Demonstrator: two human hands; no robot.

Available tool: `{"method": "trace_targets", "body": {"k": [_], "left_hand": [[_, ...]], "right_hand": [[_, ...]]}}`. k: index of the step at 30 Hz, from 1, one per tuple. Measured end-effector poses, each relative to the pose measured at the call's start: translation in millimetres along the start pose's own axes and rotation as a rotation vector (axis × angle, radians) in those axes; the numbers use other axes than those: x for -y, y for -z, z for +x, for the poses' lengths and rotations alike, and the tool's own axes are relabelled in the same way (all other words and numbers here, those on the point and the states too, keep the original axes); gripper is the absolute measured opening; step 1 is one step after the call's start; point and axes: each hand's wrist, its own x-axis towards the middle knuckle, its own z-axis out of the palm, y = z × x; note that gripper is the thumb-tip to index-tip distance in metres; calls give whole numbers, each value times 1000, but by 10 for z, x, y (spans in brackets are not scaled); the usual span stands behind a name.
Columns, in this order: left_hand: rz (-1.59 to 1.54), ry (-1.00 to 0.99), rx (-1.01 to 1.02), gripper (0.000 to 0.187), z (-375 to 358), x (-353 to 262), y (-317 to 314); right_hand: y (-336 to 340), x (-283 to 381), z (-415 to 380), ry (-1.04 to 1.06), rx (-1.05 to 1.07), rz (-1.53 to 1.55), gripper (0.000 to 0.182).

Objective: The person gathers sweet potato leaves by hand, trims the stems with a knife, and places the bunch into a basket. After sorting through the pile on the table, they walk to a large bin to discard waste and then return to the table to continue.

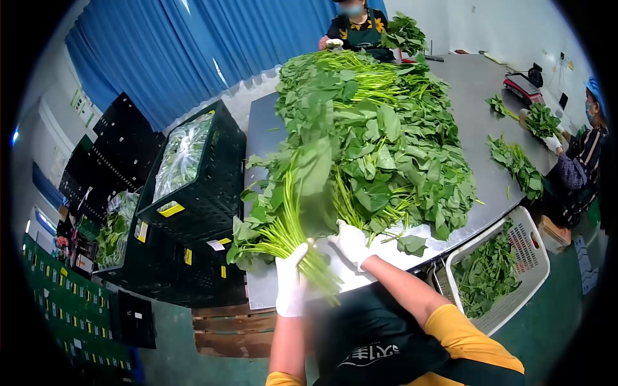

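Observation:
My left hand (291, 267), in a white glove, is closed around a bunch of leafy green stems (290, 219). The cut ends stick out toward me, smeared by motion, and the leaves point away over the table. To its right, my white-gloved right hand (352, 246) is at the near edge of a large heap of leafy greens (393, 154). Its fingers are a little apart, with nothing visible between them. A few stems and a loose leaf (412, 244) lie just beyond this hand.
The heap covers much of the metal table (264, 128). Dark crates (193, 167) stand at left, one holding bagged greens. At right are a white basket (537, 276) of greens, a scale (524, 90) and a person handling a bunch (543, 121). Another person (360, 29) stands at the far end.

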Motion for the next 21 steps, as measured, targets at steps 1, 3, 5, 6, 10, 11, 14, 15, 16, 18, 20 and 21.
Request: {"method": "trace_targets", "body": {"k": [1,3,5,6,10,11,14,15,16,18,20,21], "left_hand": [[9,-48,13,34,-11,-47,40],[24,-109,5,36,-11,-142,171],[27,-206,-45,39,-84,-241,209],[41,-265,-61,39,-122,-292,216],[-149,-433,-14,46,-127,-339,362],[-161,-407,-20,46,-87,-329,427],[-37,-220,-244,33,-49,-281,416],[-1,-176,-271,27,-12,-203,418],[35,-190,-256,27,18,-89,413],[111,-79,-201,30,-80,-108,133],[67,-59,-116,30,-160,-107,-67],[27,-33,-26,31,-175,-107,-111]], "right_hand": [[-111,-38,91,7,-71,-13,54],[-229,-82,187,19,-180,-97,43],[-258,-125,227,45,-161,-167,39],[-279,-170,254,71,-148,-238,35],[-208,-165,245,147,-244,-128,18],[-146,-105,167,219,-293,25,19],[234,412,-185,306,-252,238,19],[325,536,-304,315,-193,301,20],[362,610,-407,324,-134,365,20],[392,626,-552,568,-129,60,18],[503,738,-669,557,1,-216,17],[522,739,-698,562,2,-217,17]]}}
